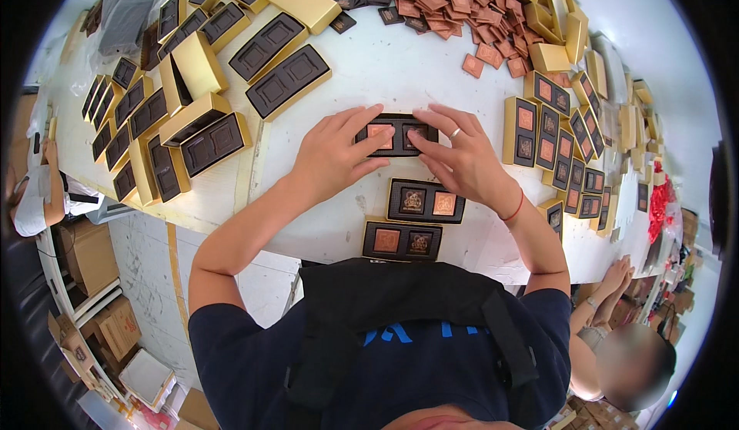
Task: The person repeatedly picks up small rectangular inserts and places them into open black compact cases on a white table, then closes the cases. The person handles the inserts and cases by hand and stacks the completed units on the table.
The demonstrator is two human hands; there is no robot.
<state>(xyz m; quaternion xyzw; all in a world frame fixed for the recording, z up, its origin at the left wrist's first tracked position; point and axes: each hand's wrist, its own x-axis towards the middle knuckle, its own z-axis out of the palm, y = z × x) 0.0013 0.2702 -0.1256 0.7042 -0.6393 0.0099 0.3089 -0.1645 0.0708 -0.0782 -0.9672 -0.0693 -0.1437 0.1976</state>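
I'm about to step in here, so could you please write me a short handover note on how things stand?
Left hand and right hand both press on a black two-slot tray, fingers on its ends; each slot shows a square packet.
Done: two filled trays lie nearer the body; more filled boxes stand at right.
Left: empty trays in gold boxes at left; a heap of loose copper packets at the far edge.
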